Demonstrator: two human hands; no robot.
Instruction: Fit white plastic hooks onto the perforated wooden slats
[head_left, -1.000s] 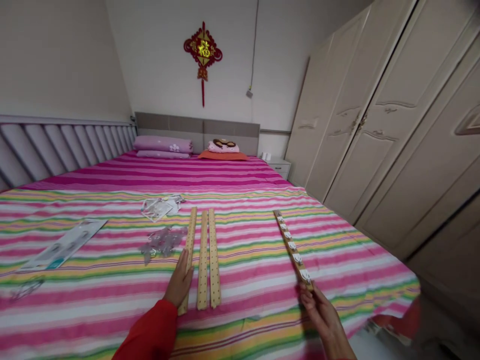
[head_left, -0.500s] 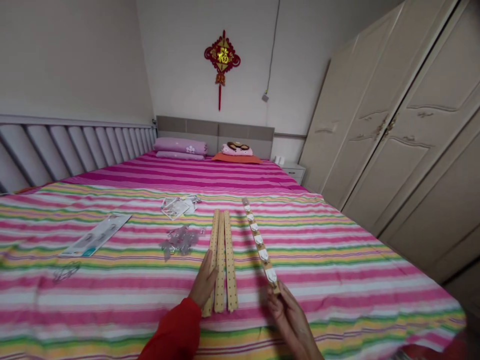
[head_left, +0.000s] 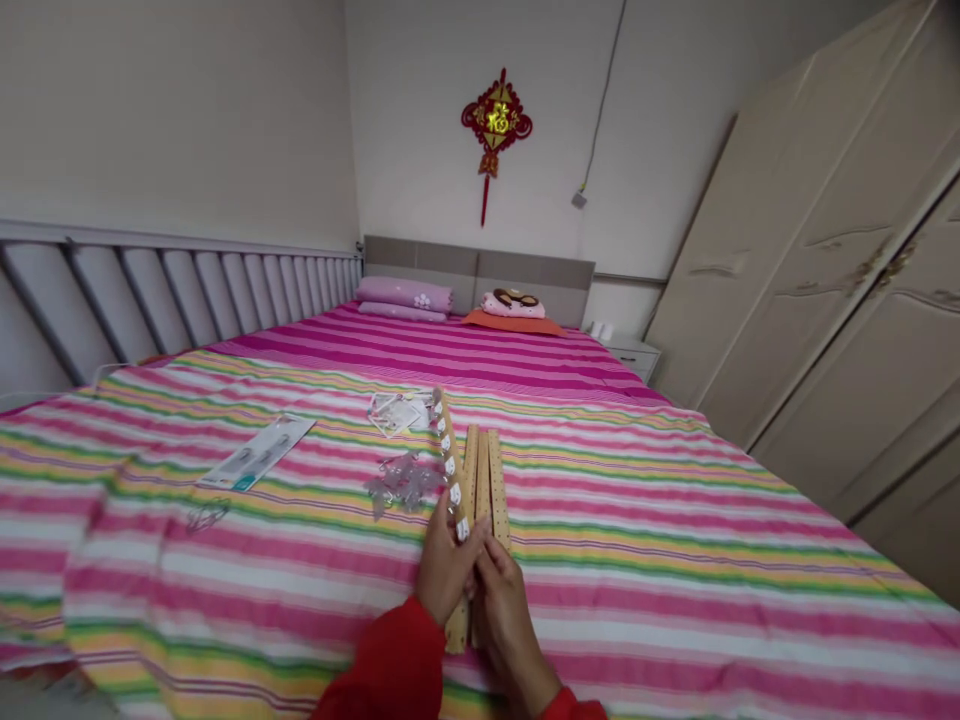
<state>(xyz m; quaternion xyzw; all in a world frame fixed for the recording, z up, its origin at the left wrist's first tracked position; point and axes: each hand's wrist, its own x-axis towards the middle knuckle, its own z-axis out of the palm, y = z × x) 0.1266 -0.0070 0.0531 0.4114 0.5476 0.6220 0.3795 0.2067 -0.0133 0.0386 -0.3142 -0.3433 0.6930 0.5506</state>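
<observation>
A narrow tan strip with a row of white hook-like pieces (head_left: 449, 466) is held up at a slant, its far end pointing away from me. My left hand (head_left: 444, 565) is closed round its near part from the left. Beside it my right hand (head_left: 507, 602) pinches near the same lower end, the fingertips of both hands meeting there. Behind and under my hands lie tan strips dotted with small holes (head_left: 499, 490), side by side on the striped bedsheet (head_left: 637, 610). The hands and the held strip partly cover them.
Left of the strips lies a heap of clear plastic pieces (head_left: 405, 480), with white cards (head_left: 396, 412) behind it. Farther left are a long flat package (head_left: 259, 452) and a small wire-like bundle (head_left: 208, 514). A bed rail (head_left: 187, 290) runs along the left; wardrobes (head_left: 840, 300) stand right.
The strip with white pieces has moved left, over the dotted strips. My left hand has left the dotted strips and taken hold of it too. The view has turned left.
</observation>
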